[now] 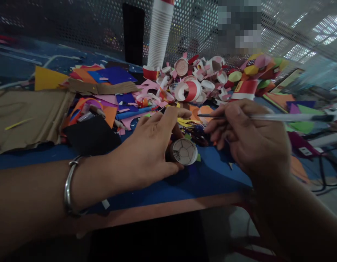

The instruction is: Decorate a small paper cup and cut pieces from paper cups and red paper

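Observation:
My left hand (149, 149) curls around a small brown-sided paper cup (184, 151), thumb at the near side, close to the table's front edge. The cup's pale round end faces me and bears drawn lines like a turtle shell, with dark marks filling one section. A pen (283, 117) with a clear barrel is pinched in my right hand (247, 134), its tip pointing left. That tip is in the air above and beyond the cup, apart from it. Green paper bits (199, 157) show at the cup's side.
Behind my hands lies a heap of cut paper-cup pieces (195, 89). A tall stack of paper cups (160, 36) rises at the back. Brown paper (26, 116), a black sheet (92, 134) and coloured paper (116, 75) lie left. Cables (322, 171) hang at right.

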`<state>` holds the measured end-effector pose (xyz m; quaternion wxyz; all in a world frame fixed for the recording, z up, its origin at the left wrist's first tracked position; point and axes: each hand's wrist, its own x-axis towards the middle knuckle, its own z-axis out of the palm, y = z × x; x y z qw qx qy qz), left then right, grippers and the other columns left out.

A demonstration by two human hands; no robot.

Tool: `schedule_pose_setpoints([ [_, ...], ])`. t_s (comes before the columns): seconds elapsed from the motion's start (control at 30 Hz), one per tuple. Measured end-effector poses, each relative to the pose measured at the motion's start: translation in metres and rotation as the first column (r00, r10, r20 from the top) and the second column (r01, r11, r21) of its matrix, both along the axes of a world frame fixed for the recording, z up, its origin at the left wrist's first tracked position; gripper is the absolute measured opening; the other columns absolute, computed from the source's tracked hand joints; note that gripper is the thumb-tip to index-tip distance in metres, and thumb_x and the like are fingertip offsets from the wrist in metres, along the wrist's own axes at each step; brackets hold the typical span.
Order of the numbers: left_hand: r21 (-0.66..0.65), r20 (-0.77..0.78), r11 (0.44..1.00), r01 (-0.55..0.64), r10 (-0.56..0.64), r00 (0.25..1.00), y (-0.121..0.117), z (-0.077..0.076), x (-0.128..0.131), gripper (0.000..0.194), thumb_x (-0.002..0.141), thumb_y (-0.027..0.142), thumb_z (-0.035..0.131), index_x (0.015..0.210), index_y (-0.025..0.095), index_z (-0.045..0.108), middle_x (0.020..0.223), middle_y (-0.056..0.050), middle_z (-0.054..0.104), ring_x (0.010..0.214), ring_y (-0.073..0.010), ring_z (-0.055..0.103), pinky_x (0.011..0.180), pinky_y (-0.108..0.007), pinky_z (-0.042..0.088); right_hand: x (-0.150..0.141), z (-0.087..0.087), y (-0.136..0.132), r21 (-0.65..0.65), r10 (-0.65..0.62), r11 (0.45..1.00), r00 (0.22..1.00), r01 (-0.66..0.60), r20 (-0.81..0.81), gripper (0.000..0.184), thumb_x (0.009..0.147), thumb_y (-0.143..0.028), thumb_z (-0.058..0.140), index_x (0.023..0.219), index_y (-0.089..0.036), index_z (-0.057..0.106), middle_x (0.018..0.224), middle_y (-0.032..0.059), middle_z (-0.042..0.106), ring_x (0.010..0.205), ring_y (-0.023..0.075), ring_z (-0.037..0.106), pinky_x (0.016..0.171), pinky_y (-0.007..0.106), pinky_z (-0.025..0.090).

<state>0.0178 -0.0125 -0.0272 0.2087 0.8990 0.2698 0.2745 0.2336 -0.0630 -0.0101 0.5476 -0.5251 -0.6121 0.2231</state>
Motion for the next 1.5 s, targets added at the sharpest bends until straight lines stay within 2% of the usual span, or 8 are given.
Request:
schedule_pose_setpoints([
  [0.23,0.255,0.049,0.967,0.009,-0.022,0.999,0.002,0.009,-0.006,0.078,0.077,0.011,0.068,0.149,0.013,0.039,0.127,-0.011,0.068,0.127,-0.0306,0.054,0.104,-0.044,0.036,0.012,-0.011,0.012,-0.167,0.178,0.972,0.981,-0.164,0.073,0.03,0.087,-0.041,0.079,0.11,-0.025,0.068,0.109,0.0039,0.071,0.092,0.0199,0.07,0.075,0.032,0.059],
  [0.6,0.363,0.094,0.927,0.089,-0.131,0.987,0.007,0.012,-0.009,0.075,0.078,0.013,0.072,0.147,0.02,0.044,0.14,-0.009,0.063,0.13,-0.0333,0.052,0.112,-0.049,0.035,0.008,-0.001,0.018,-0.271,0.347,0.892,0.932,-0.361,-0.101,0.037,0.079,-0.035,0.087,0.11,-0.026,0.071,0.107,0.002,0.073,0.095,0.0204,0.071,0.082,0.033,0.058],
  [0.7,0.214,0.219,0.977,0.002,-0.05,0.974,0.006,0.011,-0.008,0.082,0.077,0.015,0.077,0.149,0.026,0.04,0.154,-0.01,0.051,0.142,-0.0325,0.044,0.12,-0.049,0.031,0.005,0.001,0.023,-0.26,0.304,0.901,0.934,-0.346,-0.187,0.035,0.078,-0.034,0.088,0.107,-0.028,0.069,0.1,0.0001,0.071,0.082,0.0186,0.069,0.072,0.032,0.057],
  [0.8,-0.231,0.324,0.973,-0.001,0.078,0.943,0.008,0.007,-0.005,0.092,0.072,0.027,0.087,0.149,0.02,0.037,0.148,-0.016,0.053,0.136,-0.0336,0.052,0.113,-0.05,0.043,0.001,0.001,0.029,-0.186,0.276,0.924,0.919,-0.335,-0.283,0.034,0.077,-0.03,0.088,0.104,-0.027,0.068,0.094,-0.001,0.069,0.077,0.0171,0.066,0.069,0.031,0.055],
  [0.87,-0.564,0.341,0.818,0.112,0.108,0.934,0.01,0.004,-0.003,0.078,0.076,0.036,0.086,0.141,0.019,0.046,0.133,-0.014,0.063,0.122,-0.0324,0.063,0.102,-0.049,0.052,-0.001,0.0,0.033,-0.145,0.271,0.933,0.907,-0.331,-0.323,0.034,0.076,-0.029,0.089,0.101,-0.027,0.067,0.091,-0.0014,0.068,0.076,0.0167,0.065,0.069,0.03,0.055],
  [0.93,-0.73,0.366,0.653,0.202,0.124,0.922,0.013,0.002,-0.001,0.056,0.081,0.038,0.083,0.128,0.019,0.058,0.121,-0.011,0.07,0.112,-0.0304,0.068,0.094,-0.046,0.056,-0.002,-0.003,0.036,-0.138,0.26,0.937,0.904,-0.321,-0.338,0.035,0.075,-0.029,0.09,0.101,-0.027,0.067,0.09,-0.0013,0.068,0.077,0.0172,0.065,0.071,0.031,0.055],
  [1.1,-0.768,0.425,0.606,0.208,0.24,0.873,0.018,0.002,0.0,0.031,0.083,0.035,0.083,0.107,0.019,0.07,0.105,-0.004,0.076,0.105,-0.0235,0.07,0.094,-0.036,0.054,-0.003,-0.013,0.042,-0.13,0.259,0.939,0.903,-0.318,-0.344,0.033,0.079,-0.028,0.088,0.106,-0.027,0.067,0.095,0.0,0.07,0.085,0.0175,0.067,0.078,0.031,0.055],
  [1.5,-0.858,0.447,0.457,0.236,0.437,0.781,0.02,0.012,0.002,0.023,0.086,0.032,0.081,0.107,0.023,0.076,0.105,-0.002,0.079,0.092,-0.0167,0.072,0.088,-0.027,0.057,-0.006,-0.003,0.036,-0.116,0.154,0.979,0.979,-0.169,-0.13,0.033,0.083,-0.034,0.084,0.109,-0.024,0.065,0.097,0.002,0.072,0.083,0.0176,0.068,0.071,0.029,0.058],
])
